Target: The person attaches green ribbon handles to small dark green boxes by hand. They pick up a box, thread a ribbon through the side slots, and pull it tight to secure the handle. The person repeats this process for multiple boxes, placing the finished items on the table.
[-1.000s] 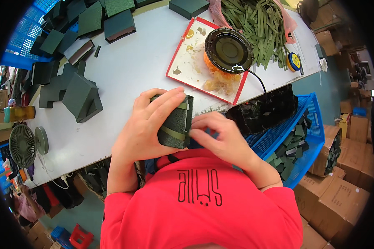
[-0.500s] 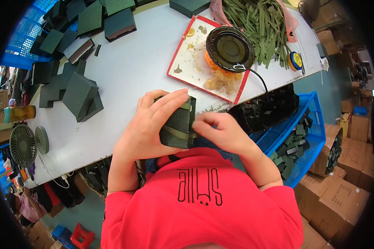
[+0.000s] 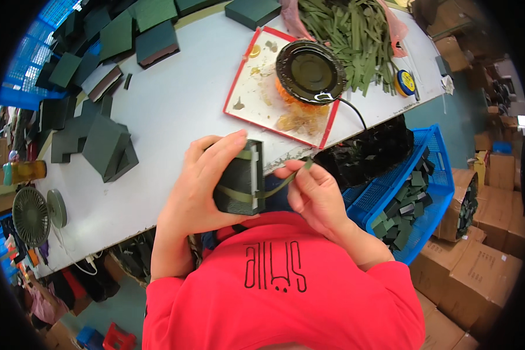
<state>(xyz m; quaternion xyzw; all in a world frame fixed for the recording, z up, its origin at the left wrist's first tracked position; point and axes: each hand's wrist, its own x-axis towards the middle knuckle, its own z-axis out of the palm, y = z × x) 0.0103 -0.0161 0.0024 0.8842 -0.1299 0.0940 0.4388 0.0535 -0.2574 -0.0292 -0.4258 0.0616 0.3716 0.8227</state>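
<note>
My left hand (image 3: 201,175) grips a small dark green box (image 3: 235,184) with a leathery textured face, held near the table's front edge. An olive green ribbon (image 3: 283,186) runs across the box's face and out past its right edge. My right hand (image 3: 318,195) pinches the ribbon's free end between thumb and fingers, off to the right of the box. A second olive band crosses the box near its top, partly under my left fingers. Beyond the box, a round black pot (image 3: 310,72) of dark liquid rests on a red-edged white board (image 3: 254,111).
Dark green boxes (image 3: 108,146) are piled at the left and far left. Olive ribbons (image 3: 347,41) fill a pink bag behind the pot. A blue crate (image 3: 446,181) with green pieces stands at the right. A small fan (image 3: 31,216) sits on the table's left end.
My right hand has moved right, away from the box, drawing the ribbon's end out with it. The box has shifted slightly left and down in my left hand.
</note>
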